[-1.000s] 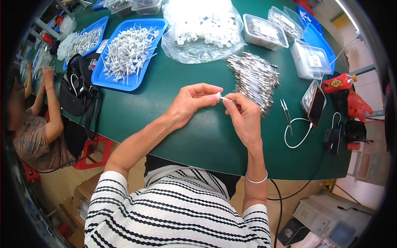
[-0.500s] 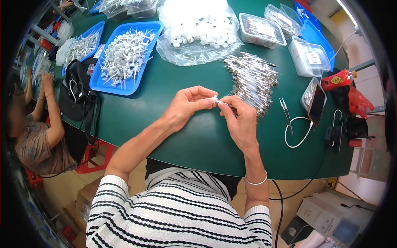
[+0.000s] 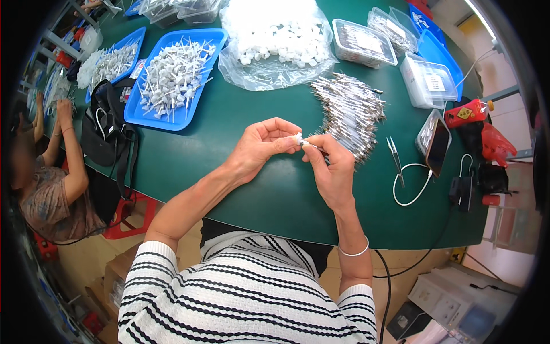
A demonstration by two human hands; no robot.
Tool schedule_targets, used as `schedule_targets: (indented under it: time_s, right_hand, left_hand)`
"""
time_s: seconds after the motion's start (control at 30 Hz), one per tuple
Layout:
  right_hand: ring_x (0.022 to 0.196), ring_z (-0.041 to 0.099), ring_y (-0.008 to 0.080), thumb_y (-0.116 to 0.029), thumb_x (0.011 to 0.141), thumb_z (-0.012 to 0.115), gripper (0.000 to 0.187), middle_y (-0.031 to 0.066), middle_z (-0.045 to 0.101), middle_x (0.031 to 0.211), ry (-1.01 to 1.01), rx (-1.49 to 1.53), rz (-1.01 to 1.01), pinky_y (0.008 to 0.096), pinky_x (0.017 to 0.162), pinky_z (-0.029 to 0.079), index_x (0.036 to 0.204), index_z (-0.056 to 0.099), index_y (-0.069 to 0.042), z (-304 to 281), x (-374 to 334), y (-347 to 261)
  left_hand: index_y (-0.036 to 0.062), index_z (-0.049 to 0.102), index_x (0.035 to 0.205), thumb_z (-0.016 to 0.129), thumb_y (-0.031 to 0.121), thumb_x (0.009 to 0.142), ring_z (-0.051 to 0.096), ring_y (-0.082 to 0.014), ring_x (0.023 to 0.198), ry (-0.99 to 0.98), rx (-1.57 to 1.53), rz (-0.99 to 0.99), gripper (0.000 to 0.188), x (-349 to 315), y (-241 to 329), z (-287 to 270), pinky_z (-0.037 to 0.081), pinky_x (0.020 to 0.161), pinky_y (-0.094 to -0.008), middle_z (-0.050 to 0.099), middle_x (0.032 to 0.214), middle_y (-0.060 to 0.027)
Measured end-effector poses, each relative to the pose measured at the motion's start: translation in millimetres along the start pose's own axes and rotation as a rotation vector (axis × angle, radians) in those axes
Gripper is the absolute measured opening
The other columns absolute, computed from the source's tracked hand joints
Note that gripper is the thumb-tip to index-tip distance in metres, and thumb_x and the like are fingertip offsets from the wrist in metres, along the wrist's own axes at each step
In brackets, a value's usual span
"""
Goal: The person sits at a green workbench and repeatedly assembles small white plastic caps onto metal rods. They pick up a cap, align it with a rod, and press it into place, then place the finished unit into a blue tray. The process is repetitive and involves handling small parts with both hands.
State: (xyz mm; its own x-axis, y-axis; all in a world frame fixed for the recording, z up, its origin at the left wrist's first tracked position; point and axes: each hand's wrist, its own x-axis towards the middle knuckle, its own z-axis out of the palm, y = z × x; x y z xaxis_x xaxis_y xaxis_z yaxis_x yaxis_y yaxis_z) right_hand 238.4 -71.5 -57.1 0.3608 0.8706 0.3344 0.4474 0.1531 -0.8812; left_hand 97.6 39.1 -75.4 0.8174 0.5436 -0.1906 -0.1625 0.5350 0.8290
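Note:
Over the green table my two hands meet, fingertip to fingertip. My left hand (image 3: 261, 143) pinches a small white plastic cap (image 3: 298, 138) between thumb and forefinger. With its thumb and fingers, my right hand (image 3: 332, 166) grips a thin metal-tipped rod (image 3: 309, 144), whose end is at the cap; how far it sits inside is too small to make out. A heap of similar slim metal-and-white rods (image 3: 349, 112) lies just beyond my right hand. Past my hands, a clear plastic bag (image 3: 252, 77) stands opened, full of loose white caps (image 3: 286, 49).
A blue tray (image 3: 133, 112) of white-headed sticks stands left, beside a black bag (image 3: 103, 135). Clear boxes (image 3: 366, 43) line the back right. Tweezers (image 3: 395, 157), a white cable (image 3: 401, 200) and a phone (image 3: 438, 150) lie right. Another person (image 3: 54, 189) works at far left.
My hands stay nearly in place, the cap and rod still together. The right hand has shifted very slightly; the cap shows a little more between the fingertips.

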Motion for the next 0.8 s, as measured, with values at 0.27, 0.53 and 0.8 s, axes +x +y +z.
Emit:
schedule_targets:
  time_s: [0.27, 0.53, 0.8]
  right_hand:
    - [0.060, 0.050, 0.0155, -0.006, 0.085, 0.064, 0.005, 0.0057, 0.057, 0.065, -0.083, -0.063, 0.091, 0.0294, 0.055, 0.041, 0.084, 0.064, -0.001, -12, 5, -5]
    - [0.058, 0.048, 0.0153, -0.009, 0.085, 0.065, 0.007, 0.0037, 0.055, 0.061, -0.109, -0.027, 0.117, 0.0307, 0.054, 0.039, 0.085, 0.065, -0.002, -14, 3, -2]
    - [0.057, 0.049, 0.0158, -0.009, 0.085, 0.065, 0.007, 0.0043, 0.054, 0.061, 0.007, -0.017, 0.087, 0.0306, 0.052, 0.039, 0.086, 0.065, -0.002, -1, -3, 1]
  left_hand:
    - [0.0005, 0.061, 0.104, 0.068, 0.005, 0.083, 0.061, -0.0106, 0.089, 0.003, 0.024, 0.047, 0.023, 0, 2, 4, 0.049, 0.081, -0.0238, 0.064, 0.096, -0.0062]
    - [-0.0003, 0.061, 0.102, 0.069, 0.005, 0.083, 0.061, -0.0110, 0.087, -0.037, 0.025, 0.037, 0.020, 0, -1, 1, 0.050, 0.081, -0.0245, 0.065, 0.096, -0.0064]
    - [-0.0001, 0.061, 0.099, 0.067, 0.005, 0.085, 0.060, -0.0104, 0.085, -0.033, 0.018, 0.124, 0.017, -3, -5, 5, 0.049, 0.078, -0.0247, 0.064, 0.095, -0.0060]
